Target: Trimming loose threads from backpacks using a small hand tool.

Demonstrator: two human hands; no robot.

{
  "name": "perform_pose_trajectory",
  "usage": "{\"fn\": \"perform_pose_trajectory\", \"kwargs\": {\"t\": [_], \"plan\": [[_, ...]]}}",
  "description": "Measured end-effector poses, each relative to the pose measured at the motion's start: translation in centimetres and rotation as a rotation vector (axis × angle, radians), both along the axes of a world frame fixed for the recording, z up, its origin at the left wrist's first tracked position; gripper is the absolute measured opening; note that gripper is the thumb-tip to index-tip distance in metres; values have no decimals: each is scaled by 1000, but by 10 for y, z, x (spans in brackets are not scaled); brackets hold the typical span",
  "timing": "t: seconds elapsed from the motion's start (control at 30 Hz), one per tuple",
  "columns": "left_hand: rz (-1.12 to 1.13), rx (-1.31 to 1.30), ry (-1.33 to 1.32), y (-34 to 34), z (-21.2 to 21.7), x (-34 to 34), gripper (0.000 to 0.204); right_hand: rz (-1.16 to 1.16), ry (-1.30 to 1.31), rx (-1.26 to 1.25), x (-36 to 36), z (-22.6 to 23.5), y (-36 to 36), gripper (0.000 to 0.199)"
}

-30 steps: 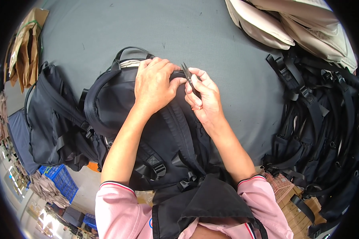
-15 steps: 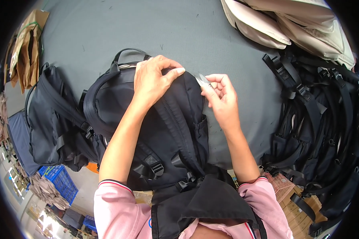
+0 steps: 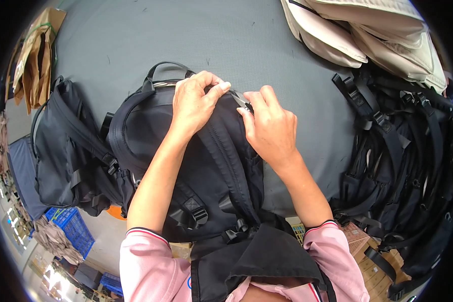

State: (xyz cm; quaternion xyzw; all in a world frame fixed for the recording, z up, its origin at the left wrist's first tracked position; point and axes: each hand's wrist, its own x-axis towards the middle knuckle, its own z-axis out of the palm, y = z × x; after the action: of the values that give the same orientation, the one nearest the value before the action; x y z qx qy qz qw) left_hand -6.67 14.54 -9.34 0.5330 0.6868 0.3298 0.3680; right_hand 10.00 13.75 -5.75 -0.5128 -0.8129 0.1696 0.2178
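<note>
A dark navy backpack lies in front of me on the grey table, its top handle at the far end and its straps and buckles toward me. My left hand rests over its upper edge, thumb and forefinger pinched together at the top right seam. Whether a thread is between those fingertips is too small to make out. My right hand is closed around small metal thread snips. Their blades point to the upper left, right beside the left fingertips at the bag's edge. The snips' handle is mostly hidden by the fingers.
Another dark backpack lies to the left. At the right is a heap of black backpacks, with cream bags behind it. Brown paper hangs at the far left. A blue crate stands below the table.
My right hand has moved left and a little nearer the bag, bringing the snips' blades up to the left fingertips. My left hand stays pinched at almost the same place.
</note>
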Motion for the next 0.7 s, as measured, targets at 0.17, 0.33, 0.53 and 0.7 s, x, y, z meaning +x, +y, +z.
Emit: {"fn": "perform_pose_trajectory", "kwargs": {"t": [0.17, 0.33, 0.53, 0.7], "plan": [[0, 70, -9, -1, -1, 0, 26, 45, -170, 26, -1, 1, 1, 18], [-1, 129, -41, -1, -2, 1, 22, 101, -274, 76, -1, 0, 4, 17], [23, 90, -137, 0, -5, 2, 21, 156, -337, 64, -1, 7, 8, 17], [149, 134, -291, -6, 5, -8, 18, 28, 2, 10, 5, 5, 7, 13]]}}
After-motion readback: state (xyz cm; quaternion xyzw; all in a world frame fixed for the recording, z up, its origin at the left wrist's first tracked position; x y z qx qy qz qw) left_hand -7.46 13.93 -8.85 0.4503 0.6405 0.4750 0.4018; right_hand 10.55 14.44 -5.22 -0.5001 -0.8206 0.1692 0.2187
